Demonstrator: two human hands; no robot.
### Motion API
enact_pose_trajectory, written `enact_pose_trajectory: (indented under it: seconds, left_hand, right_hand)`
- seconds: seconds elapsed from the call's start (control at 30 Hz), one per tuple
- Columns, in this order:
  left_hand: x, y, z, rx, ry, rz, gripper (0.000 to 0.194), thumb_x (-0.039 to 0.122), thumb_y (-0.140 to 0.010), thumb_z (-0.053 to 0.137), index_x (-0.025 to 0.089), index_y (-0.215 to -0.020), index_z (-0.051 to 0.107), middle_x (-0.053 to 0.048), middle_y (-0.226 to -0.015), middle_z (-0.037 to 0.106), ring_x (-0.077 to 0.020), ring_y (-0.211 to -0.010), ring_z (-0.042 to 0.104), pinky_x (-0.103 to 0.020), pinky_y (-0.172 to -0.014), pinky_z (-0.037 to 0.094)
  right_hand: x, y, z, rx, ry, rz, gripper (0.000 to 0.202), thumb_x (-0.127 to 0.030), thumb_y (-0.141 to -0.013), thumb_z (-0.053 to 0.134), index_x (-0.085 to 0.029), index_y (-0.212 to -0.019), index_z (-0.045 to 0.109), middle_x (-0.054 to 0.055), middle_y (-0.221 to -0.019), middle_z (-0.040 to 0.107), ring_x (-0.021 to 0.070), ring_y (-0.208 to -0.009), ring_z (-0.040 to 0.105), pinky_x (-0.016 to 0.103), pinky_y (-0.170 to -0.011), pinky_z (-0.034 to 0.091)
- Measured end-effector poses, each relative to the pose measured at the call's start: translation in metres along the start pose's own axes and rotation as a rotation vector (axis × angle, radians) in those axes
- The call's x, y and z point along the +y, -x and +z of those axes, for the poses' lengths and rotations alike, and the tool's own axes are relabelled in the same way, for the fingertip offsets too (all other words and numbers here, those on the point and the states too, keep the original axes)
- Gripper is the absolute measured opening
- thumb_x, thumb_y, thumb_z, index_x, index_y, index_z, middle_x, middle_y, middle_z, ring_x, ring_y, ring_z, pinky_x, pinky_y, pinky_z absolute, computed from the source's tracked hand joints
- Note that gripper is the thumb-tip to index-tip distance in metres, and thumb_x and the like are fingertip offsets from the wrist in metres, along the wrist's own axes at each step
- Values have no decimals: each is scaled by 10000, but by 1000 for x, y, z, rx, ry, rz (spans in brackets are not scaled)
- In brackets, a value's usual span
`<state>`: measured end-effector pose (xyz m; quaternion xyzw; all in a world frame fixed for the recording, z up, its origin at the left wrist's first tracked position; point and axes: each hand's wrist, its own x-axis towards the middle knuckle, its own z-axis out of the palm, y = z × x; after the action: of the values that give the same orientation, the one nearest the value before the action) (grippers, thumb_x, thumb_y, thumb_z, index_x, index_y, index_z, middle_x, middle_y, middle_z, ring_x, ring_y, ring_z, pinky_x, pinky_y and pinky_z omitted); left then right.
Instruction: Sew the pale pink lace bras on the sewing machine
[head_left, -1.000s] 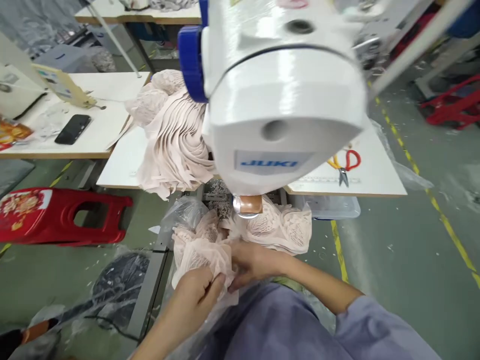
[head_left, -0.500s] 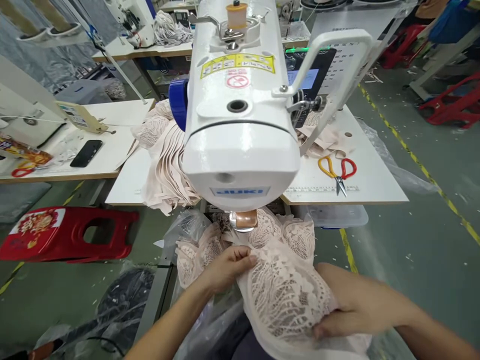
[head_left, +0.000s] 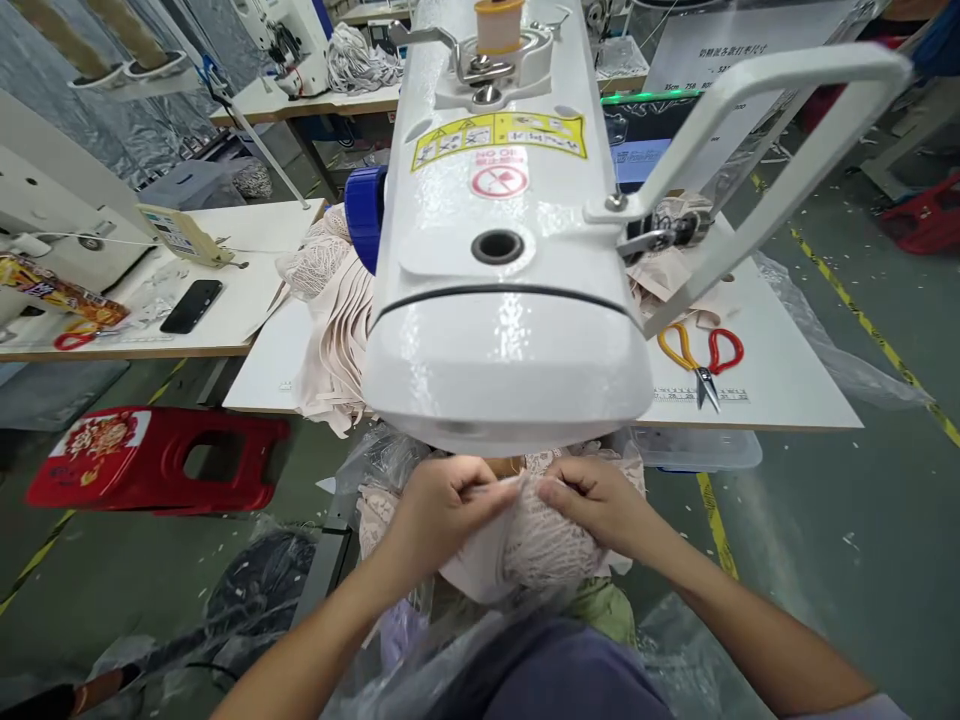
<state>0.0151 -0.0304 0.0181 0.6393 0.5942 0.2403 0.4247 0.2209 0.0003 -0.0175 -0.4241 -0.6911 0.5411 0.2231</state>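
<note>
A pale pink lace bra [head_left: 551, 545] hangs between my hands, just in front of the white sewing machine [head_left: 506, 370]. My left hand [head_left: 457, 505] pinches its edge between thumb and fingers. Close beside it, my right hand [head_left: 600, 500] pinches the same piece from the other side. The lace cup bulges below my right fingers, and a smooth fabric part droops under my left. The machine head hides the needle area. More lace pieces [head_left: 375, 515] lie behind my left wrist.
Stacked pink fabric [head_left: 337, 330] rests left of the machine. Scissors with yellow and red handles [head_left: 703, 370] lie on the right tabletop [head_left: 787, 385]. A phone [head_left: 192, 306] is on the left table. A red stool [head_left: 157, 460] stands at lower left.
My right hand has moved up and left from the lower part of the lace cup to beside my left hand. The bra has been raised and turned, and the view has leaned closer.
</note>
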Motion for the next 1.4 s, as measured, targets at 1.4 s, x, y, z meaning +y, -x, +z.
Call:
enact_pose_trajectory:
  seconds: [1.4]
  left_hand:
    - [-25, -9, -23, 389, -226, 59, 184, 361, -832, 549, 199, -744, 561, -20, -679, 613, -157, -615, 579, -231, -501, 413]
  right_hand:
    - [61, 48, -3, -84, -714, 433, 396, -527, -648, 846, -162, -662, 693, -3, -626, 622, 122, -572, 536, 255, -618, 460]
